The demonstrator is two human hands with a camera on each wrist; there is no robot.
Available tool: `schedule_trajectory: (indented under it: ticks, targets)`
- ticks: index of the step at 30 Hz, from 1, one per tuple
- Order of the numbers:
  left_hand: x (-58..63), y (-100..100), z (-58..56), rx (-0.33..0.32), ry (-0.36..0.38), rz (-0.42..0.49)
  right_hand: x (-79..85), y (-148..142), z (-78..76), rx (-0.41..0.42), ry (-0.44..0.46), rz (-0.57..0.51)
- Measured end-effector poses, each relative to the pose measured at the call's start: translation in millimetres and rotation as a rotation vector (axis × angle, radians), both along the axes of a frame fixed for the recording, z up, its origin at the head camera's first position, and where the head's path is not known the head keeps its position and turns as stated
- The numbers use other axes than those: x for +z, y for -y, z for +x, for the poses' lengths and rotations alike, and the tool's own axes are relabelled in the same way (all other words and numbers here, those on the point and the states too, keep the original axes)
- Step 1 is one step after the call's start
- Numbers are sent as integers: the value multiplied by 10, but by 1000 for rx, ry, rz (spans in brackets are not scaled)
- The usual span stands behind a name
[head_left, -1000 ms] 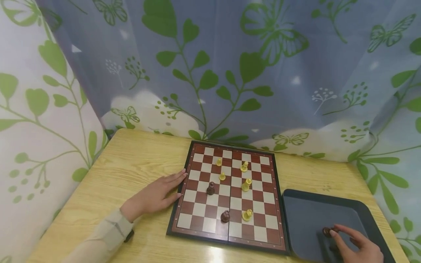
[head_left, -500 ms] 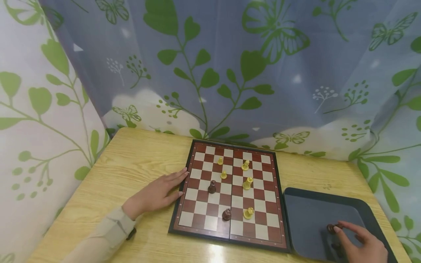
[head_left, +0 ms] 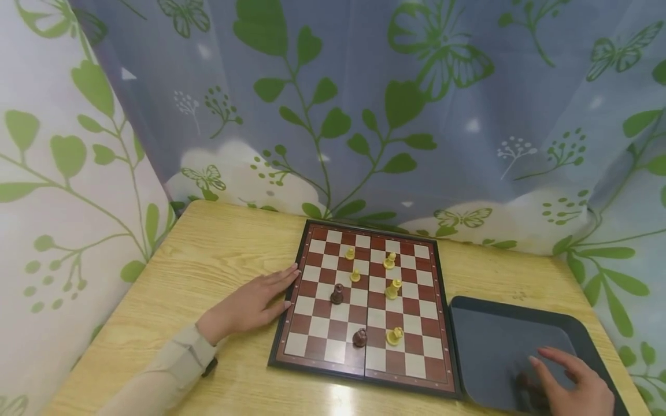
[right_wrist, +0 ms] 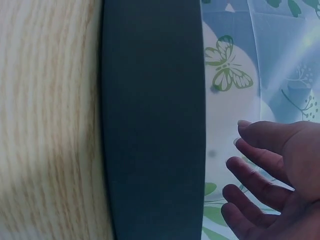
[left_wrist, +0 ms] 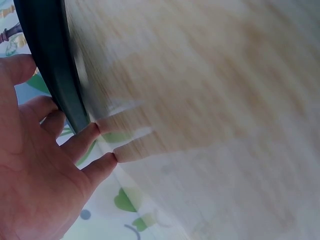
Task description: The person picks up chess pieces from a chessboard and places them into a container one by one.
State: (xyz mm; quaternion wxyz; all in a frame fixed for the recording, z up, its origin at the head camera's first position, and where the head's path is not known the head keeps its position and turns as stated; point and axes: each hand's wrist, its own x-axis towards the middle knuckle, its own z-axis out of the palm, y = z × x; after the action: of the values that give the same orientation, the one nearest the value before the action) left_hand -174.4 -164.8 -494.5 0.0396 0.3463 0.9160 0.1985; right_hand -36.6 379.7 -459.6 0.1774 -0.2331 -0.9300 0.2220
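My left hand [head_left: 250, 303] lies with fingertips at the left edge of the chessboard [head_left: 366, 388]; in the left wrist view its fingers [left_wrist: 80, 142] reach along the board's dark side. Over the black tray [head_left: 499, 329], my right hand [head_left: 577, 381] has thumb and forefinger spread apart, nothing between them. Just beneath that hand, a blurred dark chess piece [head_left: 524, 381] shows in the tray. In the right wrist view the hand [right_wrist: 280, 175] appears beyond the tray's wall [right_wrist: 155, 120], fingers loosely bent.
Two dark chess pieces, one [head_left: 337, 294] left of centre and one [head_left: 360, 337] near the front, stand on the board. Several yellow pieces, including a pawn [head_left: 355, 275], stand there too. The wooden table [head_left: 224, 248] meets a leaf-patterned curtain [head_left: 364, 115] behind.
My right hand has let go of the dark chess piece it pinched, its fingers parting, and the piece has dropped into the tray. My left hand has stayed at the board's edge.
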Motion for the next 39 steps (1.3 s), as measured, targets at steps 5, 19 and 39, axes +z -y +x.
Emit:
schedule_trajectory:
  ticks: [5, 19, 39]
  targets:
    - [20, 5, 0, -6, 0, 6, 15, 52, -12, 31, 10, -33]
    - [13, 14, -9, 2, -2, 9, 122, 278, -119, 162, 75, -88]
    - [-15, -4, -11, 2, 8, 13, 173, 1281, -308, 596, -7, -123]
